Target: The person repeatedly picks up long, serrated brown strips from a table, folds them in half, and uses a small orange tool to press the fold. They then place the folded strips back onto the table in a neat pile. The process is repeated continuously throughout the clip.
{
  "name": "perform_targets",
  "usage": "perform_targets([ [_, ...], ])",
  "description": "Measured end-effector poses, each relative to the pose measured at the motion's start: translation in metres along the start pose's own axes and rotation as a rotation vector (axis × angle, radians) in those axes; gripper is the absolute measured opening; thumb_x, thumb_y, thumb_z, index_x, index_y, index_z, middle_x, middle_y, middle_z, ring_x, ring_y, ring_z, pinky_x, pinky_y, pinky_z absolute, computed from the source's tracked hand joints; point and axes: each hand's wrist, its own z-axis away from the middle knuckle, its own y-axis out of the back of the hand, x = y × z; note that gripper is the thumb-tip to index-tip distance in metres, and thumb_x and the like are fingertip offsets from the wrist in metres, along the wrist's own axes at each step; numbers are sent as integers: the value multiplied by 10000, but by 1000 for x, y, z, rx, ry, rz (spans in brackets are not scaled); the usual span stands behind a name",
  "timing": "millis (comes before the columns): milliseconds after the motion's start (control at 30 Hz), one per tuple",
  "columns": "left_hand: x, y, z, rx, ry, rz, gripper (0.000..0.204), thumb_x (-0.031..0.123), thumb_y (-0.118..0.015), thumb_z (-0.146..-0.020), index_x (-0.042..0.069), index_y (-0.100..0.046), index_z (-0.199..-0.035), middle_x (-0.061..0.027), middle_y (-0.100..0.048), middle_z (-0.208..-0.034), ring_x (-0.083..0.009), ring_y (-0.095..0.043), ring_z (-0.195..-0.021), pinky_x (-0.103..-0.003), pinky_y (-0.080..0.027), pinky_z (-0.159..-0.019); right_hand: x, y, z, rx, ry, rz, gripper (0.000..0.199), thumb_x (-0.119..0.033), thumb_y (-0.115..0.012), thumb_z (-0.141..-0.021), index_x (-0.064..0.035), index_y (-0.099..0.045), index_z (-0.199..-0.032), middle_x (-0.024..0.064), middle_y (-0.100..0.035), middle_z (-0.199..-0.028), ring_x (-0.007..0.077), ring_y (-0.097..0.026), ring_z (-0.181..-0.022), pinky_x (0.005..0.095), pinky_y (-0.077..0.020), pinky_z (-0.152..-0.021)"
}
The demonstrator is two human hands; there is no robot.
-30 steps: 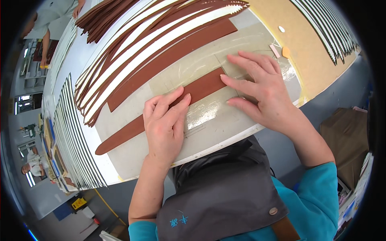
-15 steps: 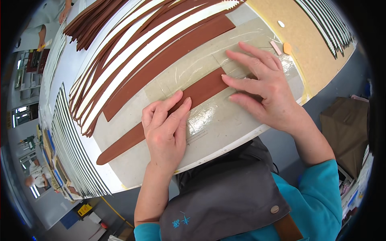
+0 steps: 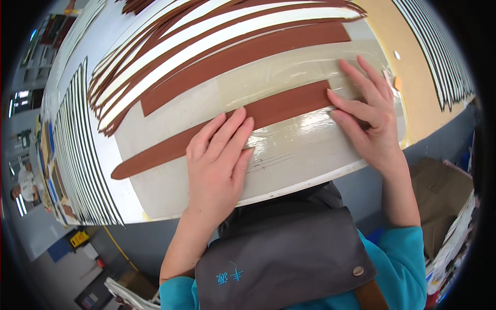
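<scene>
A long brown leather strip (image 3: pixel 289 102), rounded at its left tip and cut square at its right end, lies on the glossy mat in front of me. My left hand (image 3: pixel 219 155) rests on its middle with the fingers stretched flat and the thumb beside its near edge. At the square end is my right hand (image 3: pixel 369 111); its index fingertip and thumb tip meet that end, a small gap between them, while the other fingers spread over the mat. Farther back lies a wider brown strip (image 3: pixel 248 59), touched by neither hand.
Many narrow brown and white strips (image 3: pixel 170 57) are heaped at the back left. Dark-edged strips lie in rows at the left (image 3: pixel 82 155) and far right (image 3: pixel 439 51). An orange piece (image 3: pixel 398 83) and a small white piece (image 3: pixel 397 55) sit beyond my right hand.
The whole view has turned and shifted. My left fingers lie flatter on the strip. My right thumb and index finger are closer together at its square end.
</scene>
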Motion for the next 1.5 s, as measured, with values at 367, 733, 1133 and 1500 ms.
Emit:
perform_targets([
  [367,10,-8,2,19,23,-60,495,257,-763,-949,225,-693,-1437,-29,-557,-1533,-311,-501,-1368,-484,-353,-1147,-1,5,-2,-91,3,60,308,-109,-800,-908,-142,-834,-1213,130,-619,-1545,386,-404,-1556,508,-282,-1261],
  [733,12,-19,5,67,-12,-117,481,221,-692,-980,161,-656,-1456,-8,-555,-1575,-314,-489,-1396,-520,-348,-1175,2,0,3,-41,10,51,274,-162,-837,-902,-190,-857,-1174,133,-645,-1511,374,-422,-1532,536,-268,-1234],
  [1133,10,-22,4,164,-57,-88,461,211,-746,-961,135,-669,-1410,-9,-595,-1507,-279,-507,-1387,-503,-367,-1183,99,73,25,214,-639,-273,377,-157,-826,-945,-37,-761,-1296,87,-723,-1181,115,-689,-979,254,-553,-819],
  [1500,9,-20,8,121,-33,-63,464,189,-699,-990,136,-638,-1447,-6,-563,-1554,-286,-476,-1421,-497,-356,-1192,94,70,9,42,-723,-115,365,-234,-882,-867,-31,-762,-1145,53,-744,-914,122,-663,-807,277,-538,-744],
])
